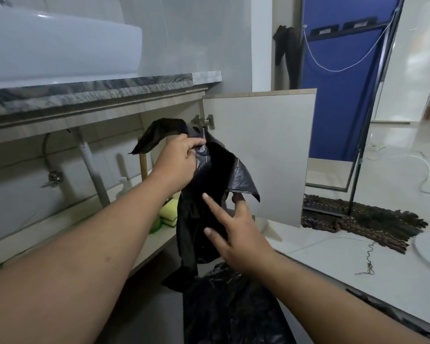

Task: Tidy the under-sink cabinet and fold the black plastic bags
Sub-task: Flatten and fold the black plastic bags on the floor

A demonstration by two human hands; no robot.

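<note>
The open under-sink cabinet of pale wood stands below a grey stone worktop, with its flat door swung out to the right. On the floor in front lies a heap of crumpled black plastic bags. Above this heap hangs one thin black plastic bag, raised before the door hinge. The left hand grips this bag near its top, the fingers curled around the gathered film. The right hand is lower, its fingers spread straight and touching the hanging part, holding nothing. Small yellow-green sponges lie on the cabinet shelf behind the bag. The film is slippery and limp, so it may slide from the single grip, or its loose corner may catch on the metal hinge and tear.
</note>
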